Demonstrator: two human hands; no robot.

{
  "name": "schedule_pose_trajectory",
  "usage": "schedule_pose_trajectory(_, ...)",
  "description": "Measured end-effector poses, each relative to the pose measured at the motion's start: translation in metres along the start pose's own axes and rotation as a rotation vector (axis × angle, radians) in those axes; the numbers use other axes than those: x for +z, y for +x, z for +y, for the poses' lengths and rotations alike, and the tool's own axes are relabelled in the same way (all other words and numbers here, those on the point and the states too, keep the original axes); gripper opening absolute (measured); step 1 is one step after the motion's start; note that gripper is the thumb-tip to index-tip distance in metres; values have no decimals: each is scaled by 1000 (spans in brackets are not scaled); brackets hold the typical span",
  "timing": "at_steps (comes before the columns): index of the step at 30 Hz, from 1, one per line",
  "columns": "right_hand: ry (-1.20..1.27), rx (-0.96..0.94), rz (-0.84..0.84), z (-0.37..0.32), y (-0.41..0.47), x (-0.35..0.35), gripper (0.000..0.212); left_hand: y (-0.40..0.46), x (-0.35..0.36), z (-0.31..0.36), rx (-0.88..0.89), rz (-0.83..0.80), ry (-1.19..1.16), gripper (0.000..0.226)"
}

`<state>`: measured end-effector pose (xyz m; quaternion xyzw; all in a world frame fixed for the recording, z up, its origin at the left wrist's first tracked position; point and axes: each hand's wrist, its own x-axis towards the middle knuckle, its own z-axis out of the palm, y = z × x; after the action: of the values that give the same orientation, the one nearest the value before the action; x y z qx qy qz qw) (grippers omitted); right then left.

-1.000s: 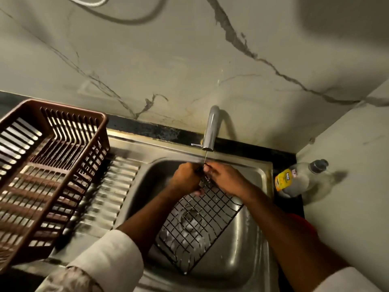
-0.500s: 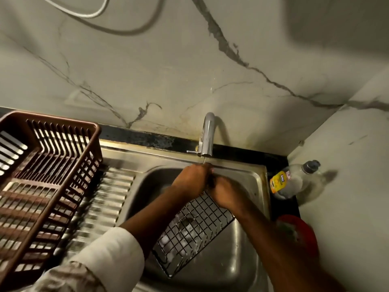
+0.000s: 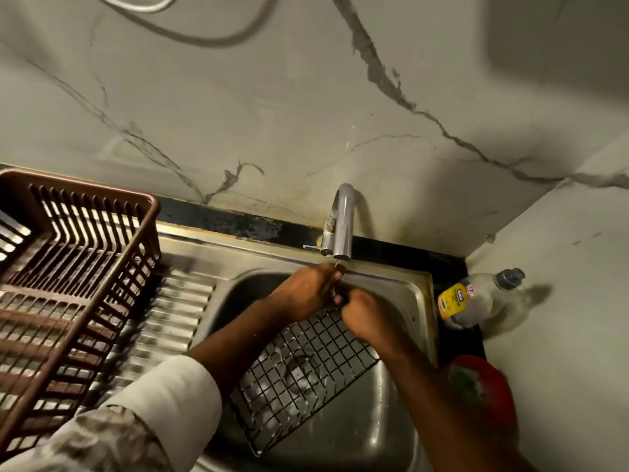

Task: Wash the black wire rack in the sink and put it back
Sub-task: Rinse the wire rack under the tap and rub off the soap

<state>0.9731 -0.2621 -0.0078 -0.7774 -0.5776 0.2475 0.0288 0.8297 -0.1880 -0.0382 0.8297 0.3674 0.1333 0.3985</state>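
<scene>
The black wire rack (image 3: 303,373) is a square grid that leans tilted in the steel sink (image 3: 413,311), its far corner raised under the tap (image 3: 342,226). My left hand (image 3: 304,291) grips that raised corner from the left. My right hand (image 3: 366,316) is curled on the rack's top edge just right of it, knuckles toward me. The two hands touch each other. A thin stream of water falls from the spout onto them.
A brown plastic dish basket (image 3: 68,284) sits on the ribbed drainboard (image 3: 163,321) at left. A dish soap bottle (image 3: 476,298) lies at the sink's right, with a red dish (image 3: 483,390) nearer me. Marbled walls close off the back and right.
The rack's near end has swung slightly and its top corner has risen toward the spout. My right hand has slid along the top edge and curled closer to my left hand.
</scene>
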Motion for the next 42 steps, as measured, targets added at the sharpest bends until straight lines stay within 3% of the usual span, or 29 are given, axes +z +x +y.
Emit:
schedule_pose_trajectory(4,187,189,61,20,11,-9,30,-28,0,-29,-169,-34,24,25)
schedule_pose_trajectory(7,136,172,72,29,9,-12,29,-43,11,-33,-280,-79,40,27)
schedule_pose_trajectory(11,66,102,83,17,-2,-4,27,-18,18,-5,-165,36,19,38)
schedule_pose_trajectory(15,119,129,78,16,-7,-1,28,10,13,17,-11,-8,100,47)
schedule_pose_trajectory(21,300,297,105,44,6,-7,35,-14,11,-17,-152,-86,175,20)
schedule_pose_trajectory(26,384,337,106,61,6,-14,33,-49,13,-45,-280,-78,167,25)
schedule_pose_trajectory(30,304,317,140,55,3,-9,32,-41,12,-32,-240,-88,207,24)
schedule_pose_trajectory(33,177,200,107,36,-2,2,23,-11,16,-4,-102,-75,102,25)
schedule_pose_trajectory(36,210,206,95,32,0,9,23,14,20,6,3,-63,94,21)
schedule_pose_trajectory(42,473,363,113,64,7,-14,29,-12,8,-34,-148,-95,200,16)
